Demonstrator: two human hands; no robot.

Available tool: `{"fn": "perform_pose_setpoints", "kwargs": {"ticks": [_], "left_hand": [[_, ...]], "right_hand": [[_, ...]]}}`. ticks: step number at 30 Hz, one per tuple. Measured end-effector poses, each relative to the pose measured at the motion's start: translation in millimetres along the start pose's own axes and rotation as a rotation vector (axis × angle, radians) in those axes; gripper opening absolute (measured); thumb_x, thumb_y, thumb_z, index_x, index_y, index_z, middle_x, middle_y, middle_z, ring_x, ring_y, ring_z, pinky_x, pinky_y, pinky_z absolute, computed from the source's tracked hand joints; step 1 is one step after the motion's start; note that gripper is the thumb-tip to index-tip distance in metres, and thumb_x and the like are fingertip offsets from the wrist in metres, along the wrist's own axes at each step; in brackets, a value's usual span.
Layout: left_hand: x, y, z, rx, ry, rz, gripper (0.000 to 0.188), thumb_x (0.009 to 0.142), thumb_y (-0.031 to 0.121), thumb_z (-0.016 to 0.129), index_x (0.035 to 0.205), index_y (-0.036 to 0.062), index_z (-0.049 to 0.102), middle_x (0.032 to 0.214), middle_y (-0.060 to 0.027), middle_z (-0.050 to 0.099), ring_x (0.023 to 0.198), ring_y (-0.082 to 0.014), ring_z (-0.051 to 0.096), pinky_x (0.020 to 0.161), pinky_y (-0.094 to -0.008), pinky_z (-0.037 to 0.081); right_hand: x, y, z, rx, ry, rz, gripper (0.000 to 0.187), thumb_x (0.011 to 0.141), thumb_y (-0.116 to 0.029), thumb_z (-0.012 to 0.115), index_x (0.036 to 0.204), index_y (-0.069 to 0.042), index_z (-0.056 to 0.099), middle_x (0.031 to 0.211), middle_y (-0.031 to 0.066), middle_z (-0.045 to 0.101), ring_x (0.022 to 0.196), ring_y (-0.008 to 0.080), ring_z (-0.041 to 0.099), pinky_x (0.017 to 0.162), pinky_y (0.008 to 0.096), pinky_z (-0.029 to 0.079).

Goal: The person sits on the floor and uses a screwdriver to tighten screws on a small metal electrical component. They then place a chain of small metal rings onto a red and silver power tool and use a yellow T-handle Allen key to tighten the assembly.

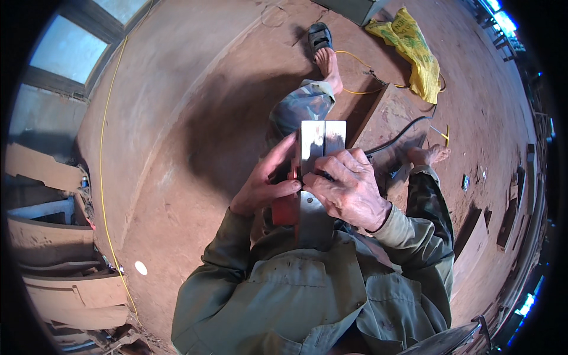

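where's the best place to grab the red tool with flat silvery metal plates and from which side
Probably the red block-shaped part, coming from the left: it juts out beside the flat silvery metal plates, so fingers could likely wrap it. The plates face up, broad and smooth-looking, and the right hand covers part of their middle. The underside is hidden.

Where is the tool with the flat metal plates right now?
At the centre of the head view, the metal-plated tool is between the left hand and the right hand, in front of the olive shirt.
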State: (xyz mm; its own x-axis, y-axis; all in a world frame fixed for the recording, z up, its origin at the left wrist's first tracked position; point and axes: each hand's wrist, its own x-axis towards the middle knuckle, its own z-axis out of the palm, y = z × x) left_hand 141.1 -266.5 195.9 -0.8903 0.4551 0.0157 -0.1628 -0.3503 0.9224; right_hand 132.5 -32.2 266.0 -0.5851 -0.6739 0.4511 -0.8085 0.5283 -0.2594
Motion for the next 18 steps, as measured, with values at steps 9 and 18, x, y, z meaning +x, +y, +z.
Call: {"fn": "perform_pose_setpoints", "kwargs": {"ticks": [9, 18], "left_hand": [[0.9, 4.3, 3.5, 0.005, 0.045, -0.03, 0.113, 0.084, 0.025, 0.082, 0.173, -0.0039, 0.019, 0.175, -0.0192, 0.035, 0.162, -0.0298, 0.033, 0.133, -0.0439, 0.025], [-0.7, -10.5, -2.3, -0.075, 0.055, 0.012, 0.11, 0.086, 0.018, 0.081, 0.174, -0.0013, 0.018, 0.175, -0.0179, 0.035, 0.161, -0.0294, 0.036, 0.131, -0.0457, 0.028]], "right_hand": [[1.6, 0.4, -4.2, 0.053, 0.031, 0.013, 0.032, 0.072, -0.019, 0.082, 0.103, -0.012, 0.078, 0.1, -0.0007, 0.064, 0.095, 0.0194, 0.062, 0.082, 0.0383, 0.044], [0.8, -2.5, 0.5, 0.074, 0.03, 0.035, 0.033, 0.076, -0.02, 0.082, 0.108, -0.012, 0.077, 0.104, 0.0008, 0.064, 0.1, 0.0216, 0.062, 0.082, 0.0415, 0.043]]}}
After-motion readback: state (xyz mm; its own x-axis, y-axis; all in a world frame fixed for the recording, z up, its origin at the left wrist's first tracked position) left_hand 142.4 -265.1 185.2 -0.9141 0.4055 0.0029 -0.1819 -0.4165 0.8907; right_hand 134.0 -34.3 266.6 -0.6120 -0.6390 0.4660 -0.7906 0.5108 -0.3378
